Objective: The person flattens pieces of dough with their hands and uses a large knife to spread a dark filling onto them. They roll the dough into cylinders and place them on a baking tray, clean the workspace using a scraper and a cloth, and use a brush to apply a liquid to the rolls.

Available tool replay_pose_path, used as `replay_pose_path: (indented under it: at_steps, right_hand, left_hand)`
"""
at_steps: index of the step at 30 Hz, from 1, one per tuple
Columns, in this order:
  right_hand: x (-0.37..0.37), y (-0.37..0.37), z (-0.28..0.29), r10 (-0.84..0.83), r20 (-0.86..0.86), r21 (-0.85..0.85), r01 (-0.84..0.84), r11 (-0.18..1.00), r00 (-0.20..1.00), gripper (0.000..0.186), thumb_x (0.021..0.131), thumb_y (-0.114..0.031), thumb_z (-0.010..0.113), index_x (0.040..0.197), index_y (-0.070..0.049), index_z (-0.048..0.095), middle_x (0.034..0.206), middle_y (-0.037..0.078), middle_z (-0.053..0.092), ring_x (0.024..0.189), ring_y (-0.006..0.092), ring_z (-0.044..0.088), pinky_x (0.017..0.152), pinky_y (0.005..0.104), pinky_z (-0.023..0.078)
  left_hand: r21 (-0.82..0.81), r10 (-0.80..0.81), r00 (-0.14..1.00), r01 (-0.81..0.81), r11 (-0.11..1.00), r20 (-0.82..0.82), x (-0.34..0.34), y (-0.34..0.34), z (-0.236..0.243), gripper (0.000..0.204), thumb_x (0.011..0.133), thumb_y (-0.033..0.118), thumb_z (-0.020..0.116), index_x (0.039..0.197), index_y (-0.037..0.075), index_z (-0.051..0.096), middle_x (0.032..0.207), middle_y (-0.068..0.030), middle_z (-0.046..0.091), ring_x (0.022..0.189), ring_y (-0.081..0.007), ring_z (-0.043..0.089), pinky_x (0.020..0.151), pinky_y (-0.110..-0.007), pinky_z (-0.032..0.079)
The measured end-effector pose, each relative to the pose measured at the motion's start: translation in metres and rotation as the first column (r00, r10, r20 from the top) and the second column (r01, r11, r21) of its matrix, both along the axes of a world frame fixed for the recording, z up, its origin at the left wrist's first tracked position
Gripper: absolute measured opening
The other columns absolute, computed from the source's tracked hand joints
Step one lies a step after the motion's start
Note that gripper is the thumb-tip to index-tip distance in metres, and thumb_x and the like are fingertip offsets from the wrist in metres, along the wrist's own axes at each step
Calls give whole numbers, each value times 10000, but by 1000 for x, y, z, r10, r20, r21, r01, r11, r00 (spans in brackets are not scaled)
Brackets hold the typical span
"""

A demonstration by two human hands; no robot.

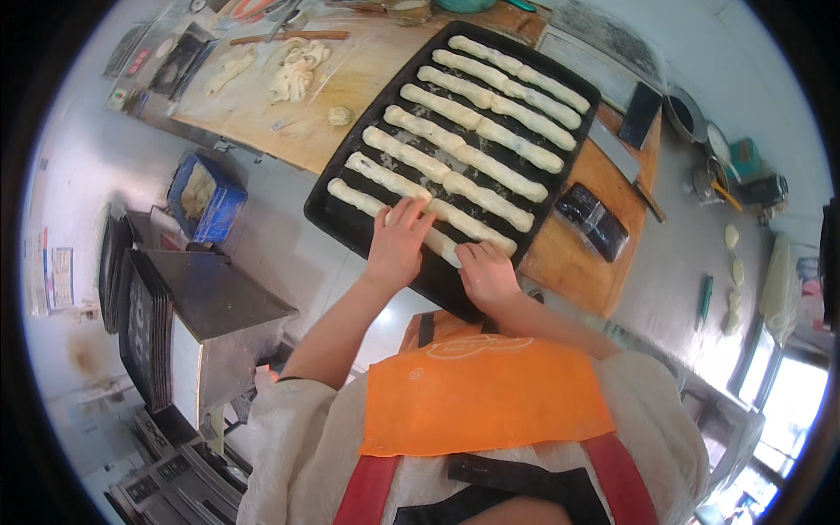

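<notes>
A black baking tray holds several long, pale dough strips in rows, each made of two pieces laid end to end. Both of my hands are at the row closest to my body. Over the middle of that nearest dough strip, the curled fingers of my left hand press around it. My right hand has its fingers bent and closed on the strip's right end, close to the tray's near right edge. The fingers cover parts of this strip.
A wooden worktop bears a heap of dough and a rolling pin. On the right lie a knife and a dark wrapped package. A blue bin and a stack of black trays stand left.
</notes>
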State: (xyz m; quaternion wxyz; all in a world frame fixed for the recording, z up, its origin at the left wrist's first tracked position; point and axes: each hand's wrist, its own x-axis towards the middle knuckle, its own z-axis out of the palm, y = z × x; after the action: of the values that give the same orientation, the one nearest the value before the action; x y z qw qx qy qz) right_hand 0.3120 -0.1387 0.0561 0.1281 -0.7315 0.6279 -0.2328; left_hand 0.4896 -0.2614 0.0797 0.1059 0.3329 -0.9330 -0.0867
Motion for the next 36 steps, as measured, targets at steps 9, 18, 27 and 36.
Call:
replay_pose_path:
  at_steps: [9, 18, 27, 36]
  right_hand:
    - [-11, 22, 2, -126, 30, 29, 125, 992, 992, 214, 774, -28, 630, 982, -4, 587, 832, 133, 594, 850, 327, 606, 762, 425, 525]
    - [-2, 24, -10, -92, -146, 113, 109, 988, 985, 206, 798, -92, 604, 982, 0, 597, 883, 118, 622, 884, 295, 608, 849, 392, 463]
    - [-23, 35, 26, -203, -94, -20, 203, 979, 975, 257, 767, -174, 702, 955, -33, 597, 866, 76, 605, 939, 267, 559, 847, 405, 405]
    - [-12, -7, 19, -418, -17, -116, 414, 903, 908, 199, 718, -49, 671, 904, -64, 603, 924, 101, 632, 986, 308, 607, 915, 418, 450]
  left_hand:
    - [107, -404, 914, 400, 910, 18, 14, -47, -15, 385, 720, -5, 716, 1091, 94, 689, 1064, -19, 664, 1094, -218, 600, 1150, -489, 322]
    - [220, -487, 873, 480, 849, -22, -13, -27, -25, 541, 681, 141, 844, 1188, 53, 678, 1112, -69, 660, 1092, -268, 601, 1005, -422, 449]
    - [88, -438, 890, 450, 889, -124, -28, -54, 6, 510, 687, 177, 854, 1156, 70, 686, 1140, -77, 668, 1112, -280, 601, 962, -409, 460]
    - [252, -436, 880, 473, 845, -188, -12, -109, 3, 502, 715, 157, 844, 1180, 57, 684, 1194, -93, 669, 1121, -308, 609, 981, -394, 480]
